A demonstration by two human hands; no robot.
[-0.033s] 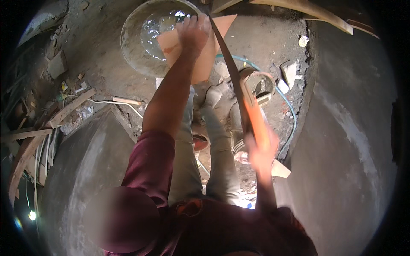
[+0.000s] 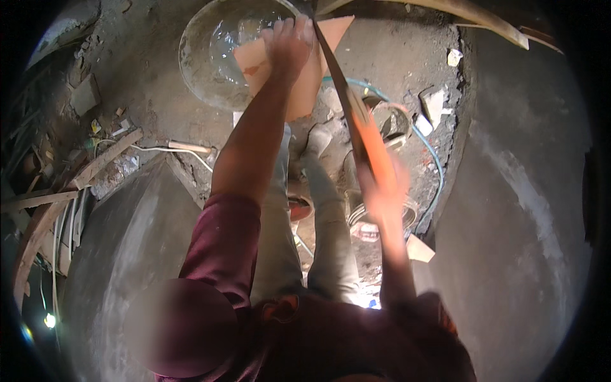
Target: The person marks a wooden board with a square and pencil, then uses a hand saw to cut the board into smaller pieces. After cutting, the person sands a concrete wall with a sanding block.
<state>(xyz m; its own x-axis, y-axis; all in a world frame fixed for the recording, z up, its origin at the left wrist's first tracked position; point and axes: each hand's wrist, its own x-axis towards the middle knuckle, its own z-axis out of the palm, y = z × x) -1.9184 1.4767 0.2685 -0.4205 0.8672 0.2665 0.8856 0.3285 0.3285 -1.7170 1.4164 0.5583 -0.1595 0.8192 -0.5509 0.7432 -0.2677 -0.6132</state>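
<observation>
My left hand (image 2: 289, 46) lies over a flat orange-tan board (image 2: 303, 95), its fingers bent near the board's far edge, holding it. A handsaw with an orange handle (image 2: 374, 149) is in my right hand (image 2: 387, 188), which is blurred by motion with its fingers closed round the grip. The long, narrow-looking saw blade (image 2: 335, 67) slants up to the left and crosses the board just right of my left hand. The exact contact between teeth and board is hard to make out. Behind the board stands a round tub (image 2: 183, 71) with water in it.
A bucket (image 2: 407, 121) stands right of the saw, with a blue-green hose (image 2: 439, 167) curving past it. Wooden beams (image 2: 452, 9) lie at the far right. Timber pieces (image 2: 108, 159) and a white cable (image 2: 153, 151) lie left. Broken chunks (image 2: 433, 105) sit near the right-hand edge.
My right hand and the saw have moved forward, away from my body, and slightly left. My left hand and the board have stayed nearly in place.
</observation>
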